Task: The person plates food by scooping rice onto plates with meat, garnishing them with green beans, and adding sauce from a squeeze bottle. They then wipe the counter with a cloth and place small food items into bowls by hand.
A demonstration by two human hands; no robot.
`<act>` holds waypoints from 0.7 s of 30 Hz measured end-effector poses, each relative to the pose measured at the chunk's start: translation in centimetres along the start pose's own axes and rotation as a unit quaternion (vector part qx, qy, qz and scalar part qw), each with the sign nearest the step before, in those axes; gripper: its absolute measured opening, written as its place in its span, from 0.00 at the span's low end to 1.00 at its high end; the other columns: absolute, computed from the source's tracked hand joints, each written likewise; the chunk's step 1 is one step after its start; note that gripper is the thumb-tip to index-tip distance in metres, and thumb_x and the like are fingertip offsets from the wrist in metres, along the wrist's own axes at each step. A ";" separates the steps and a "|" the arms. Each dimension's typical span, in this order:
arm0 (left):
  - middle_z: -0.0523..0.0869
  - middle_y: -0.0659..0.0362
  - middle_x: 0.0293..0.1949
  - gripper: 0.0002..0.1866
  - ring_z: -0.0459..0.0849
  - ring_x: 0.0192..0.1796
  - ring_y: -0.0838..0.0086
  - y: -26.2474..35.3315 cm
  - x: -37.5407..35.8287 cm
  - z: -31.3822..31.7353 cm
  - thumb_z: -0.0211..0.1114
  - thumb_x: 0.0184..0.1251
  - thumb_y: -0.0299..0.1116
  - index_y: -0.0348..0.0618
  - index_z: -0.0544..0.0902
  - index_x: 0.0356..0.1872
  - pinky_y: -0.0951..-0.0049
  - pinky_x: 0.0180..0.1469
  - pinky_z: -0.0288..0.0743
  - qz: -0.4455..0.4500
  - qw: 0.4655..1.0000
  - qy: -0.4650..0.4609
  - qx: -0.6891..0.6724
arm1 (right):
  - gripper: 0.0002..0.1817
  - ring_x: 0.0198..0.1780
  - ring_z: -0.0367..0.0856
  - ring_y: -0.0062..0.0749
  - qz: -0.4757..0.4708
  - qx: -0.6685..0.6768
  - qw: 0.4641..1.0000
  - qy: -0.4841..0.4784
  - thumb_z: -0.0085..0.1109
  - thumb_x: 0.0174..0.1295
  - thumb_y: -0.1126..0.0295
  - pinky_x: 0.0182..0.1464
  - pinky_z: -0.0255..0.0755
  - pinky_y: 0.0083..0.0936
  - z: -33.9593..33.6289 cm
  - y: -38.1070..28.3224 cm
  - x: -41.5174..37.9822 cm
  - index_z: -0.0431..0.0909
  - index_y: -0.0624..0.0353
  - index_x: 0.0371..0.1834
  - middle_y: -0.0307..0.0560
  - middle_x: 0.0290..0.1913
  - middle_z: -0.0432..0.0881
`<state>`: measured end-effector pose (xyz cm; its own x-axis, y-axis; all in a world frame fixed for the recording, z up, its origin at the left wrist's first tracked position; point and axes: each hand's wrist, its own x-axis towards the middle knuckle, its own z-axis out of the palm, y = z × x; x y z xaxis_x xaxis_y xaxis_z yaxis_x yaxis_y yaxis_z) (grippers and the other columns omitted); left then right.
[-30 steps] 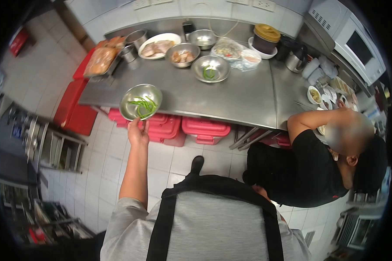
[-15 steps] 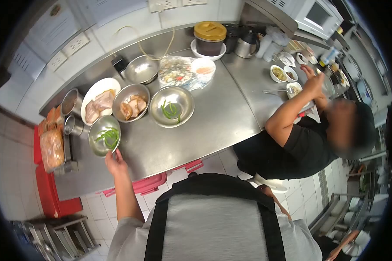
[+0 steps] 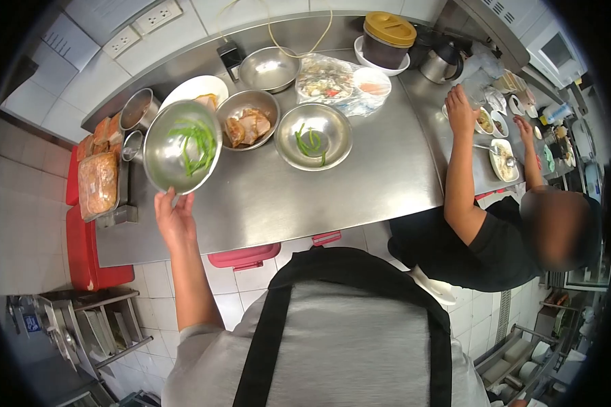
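My left hand grips the near rim of a steel bowl, raised and tilted above the left part of the counter. Green vegetable strips lie inside it. Partly behind this bowl is a white plate, with a bit of pale meat showing at its edge. To the right, one steel bowl has cooked-looking meat pieces. Another steel bowl contains a few more green strips. My right hand is out of view.
A co-worker in black stands at the right, arms over the counter. At the left end are wrapped bread loaves and a steel pot. Along the back stand a steel bowl, a plastic bag and a yellow-lidded container.
My left hand has lifted the bowl of green strips off the counter and tilted it. The co-worker's hands have moved apart. My view has shifted, and my right hand has left it.
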<state>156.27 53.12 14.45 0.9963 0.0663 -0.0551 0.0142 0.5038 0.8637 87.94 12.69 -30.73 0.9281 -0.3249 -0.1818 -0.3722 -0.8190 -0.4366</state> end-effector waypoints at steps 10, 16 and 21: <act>0.78 0.63 0.36 0.07 0.78 0.38 0.76 -1.8 2.3 8.4 0.63 0.62 0.30 0.45 0.72 0.28 0.71 0.39 0.76 -0.014 0.956 -0.166 0.243 | 0.05 0.28 0.78 0.28 0.259 0.304 0.906 0.142 0.59 0.54 0.71 0.33 0.71 0.29 -16.8 -19.4 14.3 0.79 0.62 0.26 0.46 0.25 0.81; 0.76 0.57 0.40 0.07 0.78 0.37 0.66 -4.3 4.5 15.3 0.64 0.57 0.27 0.38 0.73 0.29 0.69 0.40 0.73 0.350 0.732 -0.354 0.465 | 0.06 0.39 0.77 0.47 -0.179 0.105 0.953 0.222 0.61 0.53 0.73 0.43 0.73 0.34 -38.1 -41.2 35.7 0.80 0.61 0.33 0.51 0.35 0.80; 0.75 0.56 0.43 0.06 0.78 0.42 0.59 -4.6 1.8 19.1 0.62 0.57 0.26 0.39 0.75 0.35 0.63 0.42 0.73 0.365 0.670 -0.404 0.505 | 0.17 0.50 0.73 0.43 -0.304 -0.019 0.916 0.262 0.57 0.50 0.76 0.51 0.69 0.36 -39.3 -47.1 47.6 0.77 0.58 0.46 0.46 0.48 0.75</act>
<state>159.64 34.45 19.99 0.4844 -0.7158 0.5030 -0.8579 -0.2759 0.4335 149.91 17.24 15.76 0.8437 0.0218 0.5363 0.2049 -0.9366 -0.2843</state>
